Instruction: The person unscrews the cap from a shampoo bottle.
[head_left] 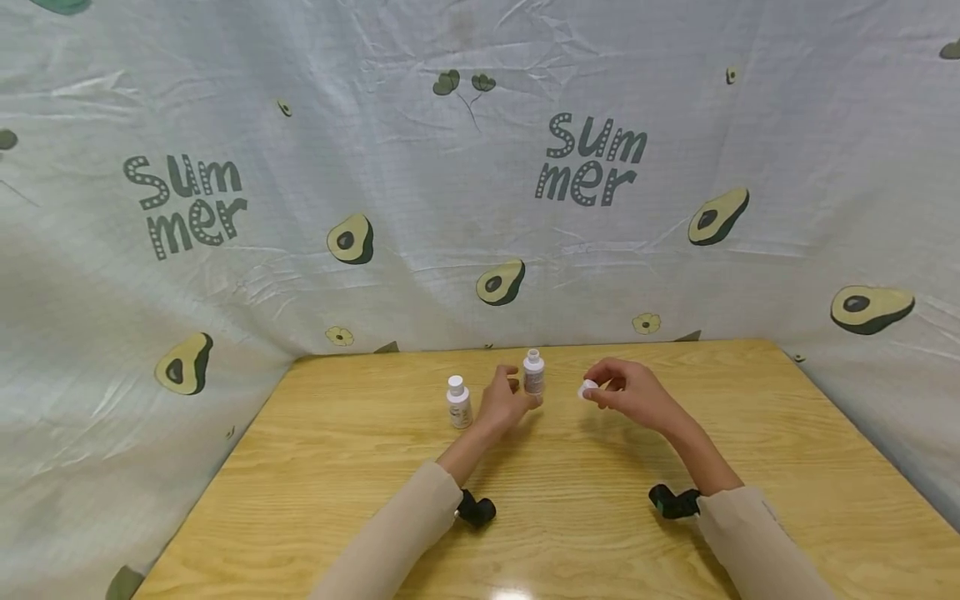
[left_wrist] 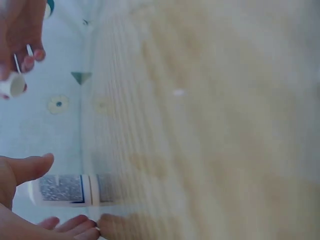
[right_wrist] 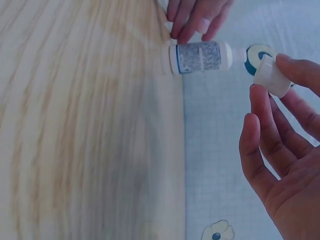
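Uncapped bottle (head_left: pixel 534 377): white, upright near the far edge of the wooden table (head_left: pixel 352 475); neck exposed; label print too blurred to read.
Left hand (head_left: pixel 507 406): thumb and fingers spread beside the uncapped bottle, not closed round it; contact cannot be told.
White screw cap (right_wrist: pixel 271 76): raised above the table, to the right of the uncapped bottle and apart from it.
Right hand (head_left: pixel 633 393): pinches the white screw cap between thumb and fingertips.
Capped bottle (head_left: pixel 459 407): white, upright, left of the left hand and nearer the viewer than the uncapped bottle.
Obstruction: in the head view, the left thumb crosses close to the uncapped bottle's base.
Wrist units: black device (head_left: pixel 477 509) at the left cuff; second black device (head_left: pixel 673 502) at the right cuff.
Backdrop: pale cloth (head_left: pixel 420 167) behind the table, printed with avocados and "summer".
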